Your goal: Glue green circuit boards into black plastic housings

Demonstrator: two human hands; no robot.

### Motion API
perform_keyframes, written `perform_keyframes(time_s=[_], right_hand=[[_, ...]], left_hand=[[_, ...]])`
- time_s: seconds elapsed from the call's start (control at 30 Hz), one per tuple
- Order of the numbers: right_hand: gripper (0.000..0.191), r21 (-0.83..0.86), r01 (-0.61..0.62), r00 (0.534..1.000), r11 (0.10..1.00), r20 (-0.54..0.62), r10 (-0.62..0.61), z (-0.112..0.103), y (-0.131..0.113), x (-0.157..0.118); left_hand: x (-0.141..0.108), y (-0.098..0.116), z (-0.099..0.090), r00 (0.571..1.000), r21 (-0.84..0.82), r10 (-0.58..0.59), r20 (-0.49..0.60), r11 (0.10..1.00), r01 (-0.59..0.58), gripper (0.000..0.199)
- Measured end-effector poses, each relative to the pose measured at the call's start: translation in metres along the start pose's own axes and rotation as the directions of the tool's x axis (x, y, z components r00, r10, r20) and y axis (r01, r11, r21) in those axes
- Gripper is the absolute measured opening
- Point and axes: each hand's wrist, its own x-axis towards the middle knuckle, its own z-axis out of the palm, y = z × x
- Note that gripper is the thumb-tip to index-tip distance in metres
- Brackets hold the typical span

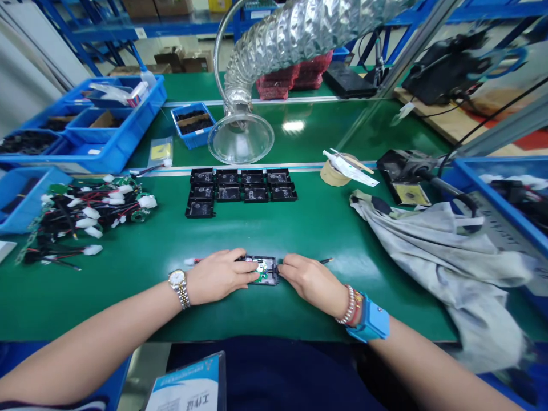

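A black plastic case with a green circuit board inside lies on the green table between my hands. My left hand rests over the case's left part, its fingertips on the board. At the right end my right hand has its fingers pinched at the case edge, around a black cable whose tip sticks out beyond the hand. A white connector on a red wire shows behind my left hand. Further back stand several open black cases in rows.
Wire harnesses with white connectors lie piled at left, by blue bins. A clear extraction hood hangs over the middle. At right are a tape roll, a grey cloth, a soldering iron holder and a blue bin.
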Motion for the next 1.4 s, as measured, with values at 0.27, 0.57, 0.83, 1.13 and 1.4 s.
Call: perform_keyframes(time_s=[0.27,0.57,0.83,1.13,1.4], right_hand=[[0.012,0.023,-0.011,1.0,1.0,-0.016,0.011,0.004,0.001,-0.001],[0.035,0.336,-0.131,0.981,0.933,-0.088,0.17,0.003,-0.006,-0.004],[0.045,0.337,-0.094,0.985,0.937,-0.109,0.137,0.007,-0.009,-0.002],[0.045,0.396,-0.084,0.985,0.915,-0.104,0.136,0.008,-0.004,-0.003],[0.045,0.308,-0.076,0.99,0.948,-0.09,0.109,0.002,-0.008,0.0]], left_hand=[[0.0,0.001,0.003,1.0,0.035,-0.002,-0.011,0.999,0.002,0.022],[-0.003,0.019,0.018,0.975,-0.015,-0.19,-0.119,0.982,0.189,0.023],[0.0,0.003,0.015,0.994,-0.092,-0.039,-0.106,0.995,0.029,0.024],[0.0,-0.006,0.009,0.997,-0.087,0.025,-0.068,0.996,-0.031,0.024],[0.0,-0.006,0.008,0.996,-0.049,0.046,-0.073,0.998,-0.05,0.023]])
